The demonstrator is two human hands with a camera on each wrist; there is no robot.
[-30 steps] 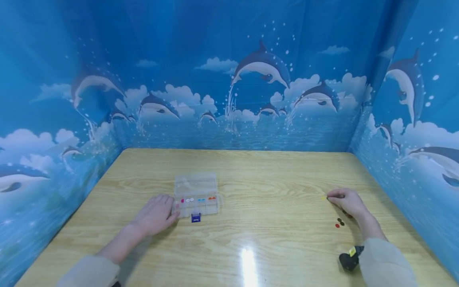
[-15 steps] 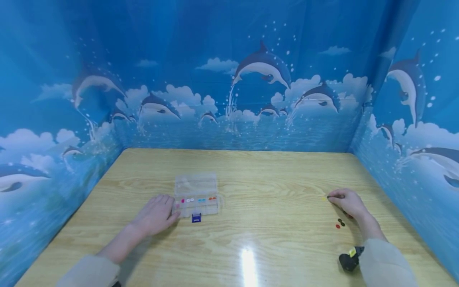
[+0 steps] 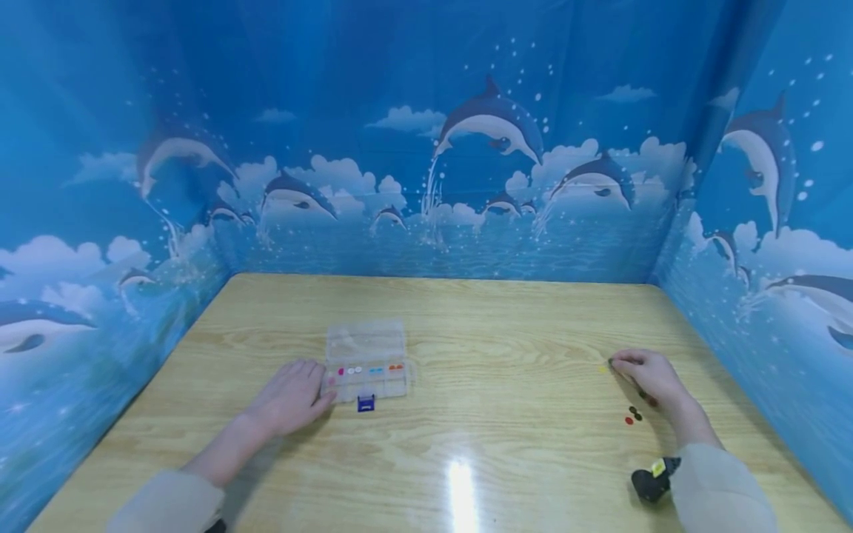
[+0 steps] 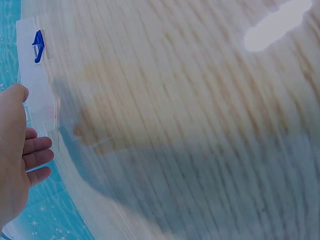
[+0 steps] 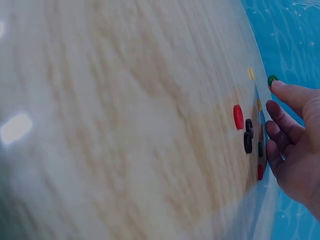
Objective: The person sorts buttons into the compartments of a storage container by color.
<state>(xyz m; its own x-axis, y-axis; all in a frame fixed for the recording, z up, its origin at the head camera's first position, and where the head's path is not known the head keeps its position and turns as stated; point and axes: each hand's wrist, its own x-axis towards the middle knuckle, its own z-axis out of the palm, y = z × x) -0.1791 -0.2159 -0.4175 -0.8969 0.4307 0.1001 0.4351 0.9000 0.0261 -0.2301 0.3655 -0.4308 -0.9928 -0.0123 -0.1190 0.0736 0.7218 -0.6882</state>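
My left hand point(image 3: 291, 397) rests against the left end of a clear plastic compartment box point(image 3: 395, 389), thumb at its front corner. The box's lid point(image 3: 365, 340) lies tipped back, and a blue latch point(image 3: 366, 403) hangs at the front. In its back row sit pink point(image 3: 341, 371), white point(image 3: 355, 370), light blue point(image 3: 376, 370) and orange buttons point(image 3: 396, 367). Far to the right, my right hand point(image 3: 649, 376) pinches a green button point(image 5: 272, 80) between thumb and fingertips. A yellow button point(image 3: 602, 369) lies just left of those fingertips.
Near my right wrist lie two black buttons point(image 3: 635, 413) and a red button point(image 3: 629, 420). Another yellow button point(image 5: 259, 105), a green one point(image 5: 260, 149) and a red one point(image 5: 260, 172) lie beneath the hand. Dolphin-printed curtains point(image 3: 426, 244) border the wooden table point(image 3: 493, 355).
The green button in my right fingertips has come up slightly and stands a little farther from the yellow one. My left hand stays at the box.
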